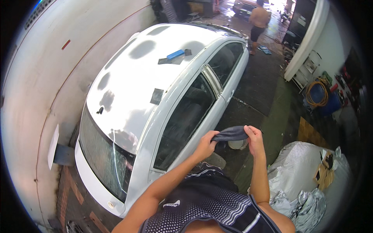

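Note:
A dark grey cloth (232,134) is stretched in a narrow, bunched strip in front of me, beside the car's rear side window. My left hand (206,145) is closed on its left end. At the other end, my right hand (254,140) pinches it between thumb and fingers. To the left stands a white car (128,73) with dull grey patches on its roof. On that roof lie a blue sanding block (175,54) and dark square sheets, one of them a grey sheet (156,96) near the roof's edge.
A white bucket (237,145) stands on the floor beyond the cloth. Silvery plastic sheeting (291,163) covers something at right. Farther off are a coiled orange hose (316,93), a stepladder (307,70) and another person (259,19). A pale wall (50,97) runs along the car's far side.

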The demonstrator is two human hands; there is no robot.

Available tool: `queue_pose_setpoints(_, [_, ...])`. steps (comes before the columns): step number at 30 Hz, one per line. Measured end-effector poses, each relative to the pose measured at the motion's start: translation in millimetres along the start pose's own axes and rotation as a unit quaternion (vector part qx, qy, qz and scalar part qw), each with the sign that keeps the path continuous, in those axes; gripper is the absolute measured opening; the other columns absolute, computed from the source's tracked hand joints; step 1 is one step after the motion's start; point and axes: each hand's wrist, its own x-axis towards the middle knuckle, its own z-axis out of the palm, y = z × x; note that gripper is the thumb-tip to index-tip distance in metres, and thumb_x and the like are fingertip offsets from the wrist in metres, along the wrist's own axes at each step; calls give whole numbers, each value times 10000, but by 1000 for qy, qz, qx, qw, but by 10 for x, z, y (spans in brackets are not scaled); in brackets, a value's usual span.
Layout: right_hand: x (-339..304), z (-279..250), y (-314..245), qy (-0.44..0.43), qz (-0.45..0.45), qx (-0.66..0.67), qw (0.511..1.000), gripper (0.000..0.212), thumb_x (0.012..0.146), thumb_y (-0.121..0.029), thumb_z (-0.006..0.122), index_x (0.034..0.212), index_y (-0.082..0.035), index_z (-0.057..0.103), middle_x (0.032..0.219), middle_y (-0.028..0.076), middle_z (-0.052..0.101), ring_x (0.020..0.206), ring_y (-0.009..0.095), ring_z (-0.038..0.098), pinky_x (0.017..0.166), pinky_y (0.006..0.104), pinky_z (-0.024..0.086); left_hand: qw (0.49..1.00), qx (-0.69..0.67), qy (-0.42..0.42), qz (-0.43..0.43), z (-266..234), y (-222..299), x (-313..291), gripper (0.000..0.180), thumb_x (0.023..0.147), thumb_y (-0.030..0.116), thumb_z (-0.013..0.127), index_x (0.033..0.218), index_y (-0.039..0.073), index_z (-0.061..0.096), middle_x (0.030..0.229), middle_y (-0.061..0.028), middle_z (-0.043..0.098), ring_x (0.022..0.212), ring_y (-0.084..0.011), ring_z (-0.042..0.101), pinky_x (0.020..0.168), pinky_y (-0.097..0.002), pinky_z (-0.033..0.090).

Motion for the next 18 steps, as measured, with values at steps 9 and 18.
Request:
queue_pose_setpoints(9, [-570, 724, 723, -61, -224, -253, 939, 1153, 653, -270, 961, 1569, -14, 308, 1570, 213, 422, 1461, 310, 419, 1193, 419, 345, 990, 99, -41, 93, 16, 599, -109, 398, 793, -54, 542, 1146, 47, 698, 1076, -181, 660, 1001, -377, 650, 877, -398, 521])
queue_pose_setpoints(18, [-502, 510, 150, -137, 44, -63, 988, 452, 875, -112, 801, 1273, -8, 614, 1015, 67, 718, 857, 126, 688, 784, 289, 554, 981, -171, 17, -93, -284, 745, 78, 311, 896, -59, 578, 1177, -2, 697, 1076, -72, 726, 995, -133, 669, 894, -271, 511])
